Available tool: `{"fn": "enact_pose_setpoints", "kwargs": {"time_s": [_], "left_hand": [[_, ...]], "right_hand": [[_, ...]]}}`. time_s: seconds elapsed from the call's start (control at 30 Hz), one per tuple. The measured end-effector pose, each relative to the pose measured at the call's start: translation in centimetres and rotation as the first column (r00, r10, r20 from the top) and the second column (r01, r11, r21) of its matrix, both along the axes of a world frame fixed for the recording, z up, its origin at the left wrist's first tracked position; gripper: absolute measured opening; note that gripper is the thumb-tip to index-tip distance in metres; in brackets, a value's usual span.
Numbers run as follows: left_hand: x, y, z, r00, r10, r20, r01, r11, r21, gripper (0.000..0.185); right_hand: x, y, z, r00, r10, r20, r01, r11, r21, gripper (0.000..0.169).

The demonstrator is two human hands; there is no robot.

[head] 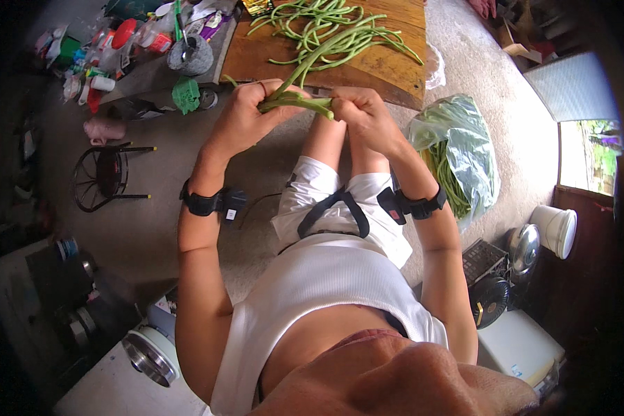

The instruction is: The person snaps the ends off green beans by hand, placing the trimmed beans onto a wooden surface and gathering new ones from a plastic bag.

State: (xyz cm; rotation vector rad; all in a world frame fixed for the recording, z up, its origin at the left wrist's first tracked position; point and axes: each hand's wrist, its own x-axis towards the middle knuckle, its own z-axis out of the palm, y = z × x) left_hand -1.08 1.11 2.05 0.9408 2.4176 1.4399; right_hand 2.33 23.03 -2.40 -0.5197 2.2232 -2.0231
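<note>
A bundle of long green beans (304, 65) is in my left hand (247, 117), with the long ends running up over the edge of the wooden table (398, 86). The folded or bunched part lies between my two hands, in front of my knees. My right hand (366, 112) is closed around the right end of this bunch, its thumb and fingers pinched together. Beyond my hands, more loose long beans (312, 21) lie tangled on the table top. A clear plastic bag (473, 151) with many long beans in it is on the floor to the right of my right forearm.
On the left, a stone mortar (191, 56) stands beside jars and packets, including a red-lidded jar (124, 34). A black-framed chair (109, 171) and a pink jug (104, 130) are at left. White bucket (554, 231), metal lid (524, 249) and black crate (483, 260) stand at right.
</note>
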Motion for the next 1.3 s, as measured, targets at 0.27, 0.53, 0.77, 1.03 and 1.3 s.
{"fn": "enact_pose_setpoints", "kwargs": {"time_s": [0.27, 0.53, 0.77, 1.03, 1.3], "left_hand": [[0.7, 0.8, -1.5, 0.984, 0.179, -0.015, -0.173, 0.967, 0.189, 0.017], [0.8, 1.2, -2.1, 0.911, 0.306, 0.275, -0.401, 0.814, 0.421, 0.026], [-1.2, -2.2, -0.3, 0.856, 0.104, 0.507, -0.439, 0.665, 0.604, 0.031], [-3.0, -4.8, 0.3, 0.83, 0.063, 0.554, -0.488, 0.564, 0.666, 0.027], [-2.7, -4.0, 1.1, 0.833, 0.036, 0.552, -0.47, 0.573, 0.672, 0.026]], "right_hand": [[-0.2, -2.9, 0.1, 0.965, -0.066, 0.253, 0.192, 0.838, -0.511, 0.024], [0.0, -7.1, -0.8, 0.97, 0.024, 0.24, 0.114, 0.833, -0.542, 0.027], [0.7, -4.8, -2.3, 0.935, 0.078, 0.347, 0.085, 0.898, -0.431, 0.024], [0.4, -3.4, -4.9, 0.917, 0.117, 0.38, 0.055, 0.91, -0.411, 0.022], [0.2, -7.4, -5.1, 0.988, 0.089, 0.128, -0.071, 0.988, -0.137, 0.025]]}}
